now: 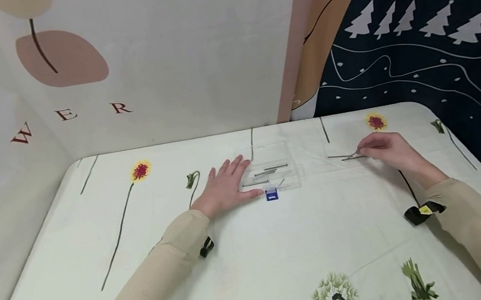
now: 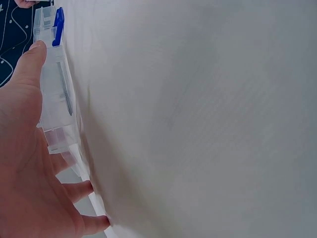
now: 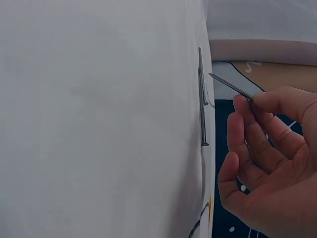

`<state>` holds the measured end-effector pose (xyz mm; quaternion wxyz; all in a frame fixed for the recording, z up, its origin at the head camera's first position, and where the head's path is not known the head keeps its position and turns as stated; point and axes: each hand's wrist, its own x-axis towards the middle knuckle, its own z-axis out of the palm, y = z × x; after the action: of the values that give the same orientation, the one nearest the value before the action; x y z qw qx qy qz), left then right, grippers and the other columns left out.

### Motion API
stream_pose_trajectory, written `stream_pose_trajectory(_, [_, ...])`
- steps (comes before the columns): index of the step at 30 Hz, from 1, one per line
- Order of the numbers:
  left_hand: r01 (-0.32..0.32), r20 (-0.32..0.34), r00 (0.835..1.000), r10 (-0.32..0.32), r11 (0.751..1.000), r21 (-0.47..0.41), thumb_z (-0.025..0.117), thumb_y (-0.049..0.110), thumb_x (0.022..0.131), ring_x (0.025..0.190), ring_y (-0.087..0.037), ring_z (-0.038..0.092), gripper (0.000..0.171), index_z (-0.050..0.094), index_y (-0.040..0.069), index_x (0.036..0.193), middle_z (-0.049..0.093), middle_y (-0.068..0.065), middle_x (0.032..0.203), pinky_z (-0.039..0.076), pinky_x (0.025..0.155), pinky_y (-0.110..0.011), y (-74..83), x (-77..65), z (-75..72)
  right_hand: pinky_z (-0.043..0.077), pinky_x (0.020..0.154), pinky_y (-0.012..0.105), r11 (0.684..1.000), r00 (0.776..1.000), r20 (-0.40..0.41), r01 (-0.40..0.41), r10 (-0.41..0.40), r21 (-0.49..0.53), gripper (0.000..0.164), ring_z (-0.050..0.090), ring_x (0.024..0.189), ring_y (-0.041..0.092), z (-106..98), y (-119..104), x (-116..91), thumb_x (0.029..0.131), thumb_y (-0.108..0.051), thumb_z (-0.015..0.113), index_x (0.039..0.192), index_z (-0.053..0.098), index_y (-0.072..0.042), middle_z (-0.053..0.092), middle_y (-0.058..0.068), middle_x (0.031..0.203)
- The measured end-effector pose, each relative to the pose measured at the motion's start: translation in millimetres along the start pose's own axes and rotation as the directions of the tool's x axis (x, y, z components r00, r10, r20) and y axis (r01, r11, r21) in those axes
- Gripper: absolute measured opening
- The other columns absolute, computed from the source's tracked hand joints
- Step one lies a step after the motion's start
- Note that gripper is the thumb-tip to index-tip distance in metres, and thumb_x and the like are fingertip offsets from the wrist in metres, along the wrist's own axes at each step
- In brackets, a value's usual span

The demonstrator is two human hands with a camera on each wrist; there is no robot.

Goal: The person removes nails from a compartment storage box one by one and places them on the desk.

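Note:
A clear plastic box (image 1: 297, 182) with a blue latch (image 1: 272, 195) lies on the table, several nails (image 1: 255, 183) inside it. My left hand (image 1: 227, 188) rests at its left side with fingers spread; in the left wrist view the thumb (image 2: 32, 62) lies against the box wall (image 2: 53, 94). To the right of the box, my right hand (image 1: 388, 149) pinches a nail (image 3: 231, 86) between thumb and fingers, its point sticking out. Just beneath, two more nails (image 3: 202, 121) lie side by side on the cloth. Whether the box lid is raised I cannot tell.
A white cloth (image 1: 282, 246) printed with flowers covers the table. Behind it hangs a pale curtain (image 1: 193, 74), and a dark fabric with white trees (image 1: 394, 61) is at the right. Black straps (image 1: 416, 215) are on both wrists.

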<state>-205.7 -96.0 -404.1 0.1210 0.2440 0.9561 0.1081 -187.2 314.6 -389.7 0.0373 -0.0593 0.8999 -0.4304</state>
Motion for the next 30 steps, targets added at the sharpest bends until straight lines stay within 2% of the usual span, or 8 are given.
stream_pose_trajectory(6, [0.005, 0.005, 1.0, -0.005, 1.0, -0.003, 0.048, 0.072, 0.086, 0.144, -0.035, 0.011, 0.094, 0.02, 0.018, 0.156, 0.009, -0.004, 0.161, 0.009, 0.11, -0.063, -0.5, 0.5, 0.3, 0.039, 0.084, 0.032, 1.0, 1.0, 0.003, -0.029, 0.029, 0.0, 0.029, 0.055, 0.09, -0.002, -2.3, 2.2, -3.1, 0.097, -0.02, 0.06, 0.113, 0.063, 0.005, 0.066, 0.007, 0.104])
stream_pose_trajectory(9, [0.006, 0.009, 1.0, -0.006, 1.0, -0.002, 0.048, 0.072, 0.086, 0.144, -0.035, 0.011, 0.093, 0.019, 0.018, 0.156, 0.009, -0.004, 0.161, 0.009, 0.111, -0.062, -0.5, 0.8, 0.0, 0.038, 0.084, 0.035, 0.999, 0.999, 0.003, -0.034, 0.034, -0.012, 0.03, 0.054, 0.089, -0.002, -3.3, 4.2, -4.1, 0.097, -0.021, 0.059, 0.113, 0.062, 0.005, 0.065, 0.006, 0.104])
stream_pose_trajectory(15, [0.002, 0.008, 1.0, -0.002, 1.0, -0.007, 0.049, 0.071, 0.086, 0.144, -0.036, 0.011, 0.093, 0.02, 0.018, 0.156, 0.009, -0.005, 0.161, 0.009, 0.11, -0.063, 0.1, 0.5, -1.5, 0.04, 0.083, 0.025, 0.998, 0.999, -0.001, -0.045, 0.045, -0.038, 0.029, 0.054, 0.089, -0.002, -5.5, 7.1, -6.8, 0.098, -0.019, 0.059, 0.114, 0.062, 0.004, 0.063, 0.011, 0.108])
stream_pose_trajectory(20, [0.003, 0.011, 1.0, -0.003, 1.0, -0.006, 0.049, 0.071, 0.086, 0.144, -0.036, 0.011, 0.093, 0.02, 0.018, 0.156, 0.009, -0.005, 0.161, 0.009, 0.111, -0.063, -0.4, 0.7, -1.4, 0.039, 0.084, 0.028, 0.998, 0.999, 0.002, -0.052, 0.052, -0.04, 0.03, 0.054, 0.089, -0.001, -8.1, 7.7, -8.7, 0.098, -0.02, 0.058, 0.115, 0.062, 0.004, 0.062, 0.016, 0.111])
stream_pose_trajectory(22, [0.001, 0.008, 1.0, 0.0, 1.0, -0.009, 0.049, 0.071, 0.086, 0.144, -0.036, 0.011, 0.092, 0.02, 0.017, 0.156, 0.009, -0.005, 0.161, 0.009, 0.111, -0.063, -0.4, 0.7, -1.1, 0.039, 0.084, 0.027, 0.998, 0.999, -0.001, -0.047, 0.047, -0.042, 0.03, 0.054, 0.09, -0.001, -9.4, 8.7, -9.3, 0.099, -0.02, 0.057, 0.115, 0.062, 0.004, 0.062, 0.016, 0.111])
stream_pose_trajectory(27, [0.006, 0.008, 1.0, -0.005, 1.0, -0.015, 0.049, 0.071, 0.086, 0.145, -0.035, 0.011, 0.093, 0.02, 0.018, 0.156, 0.009, -0.004, 0.161, 0.008, 0.111, -0.062, -0.4, 0.4, -0.8, 0.04, 0.079, 0.017, 0.999, 0.999, -0.017, -0.029, 0.028, -0.039, 0.027, 0.054, 0.089, -0.003, -10.9, 12.3, -9.6, 0.099, -0.018, 0.057, 0.113, 0.062, 0.005, 0.064, 0.008, 0.106])
stream_pose_trajectory(30, [0.005, 0.008, 1.0, -0.005, 1.0, -0.014, 0.05, 0.071, 0.086, 0.144, -0.035, 0.011, 0.093, 0.02, 0.018, 0.156, 0.01, -0.004, 0.161, 0.009, 0.111, -0.062, -0.5, 0.3, -0.6, 0.04, 0.079, 0.016, 0.999, 1.0, -0.013, -0.021, 0.02, -0.025, 0.028, 0.055, 0.088, -0.002, -9.1, 11.7, -9.1, 0.098, -0.017, 0.058, 0.114, 0.062, 0.006, 0.064, 0.008, 0.106])
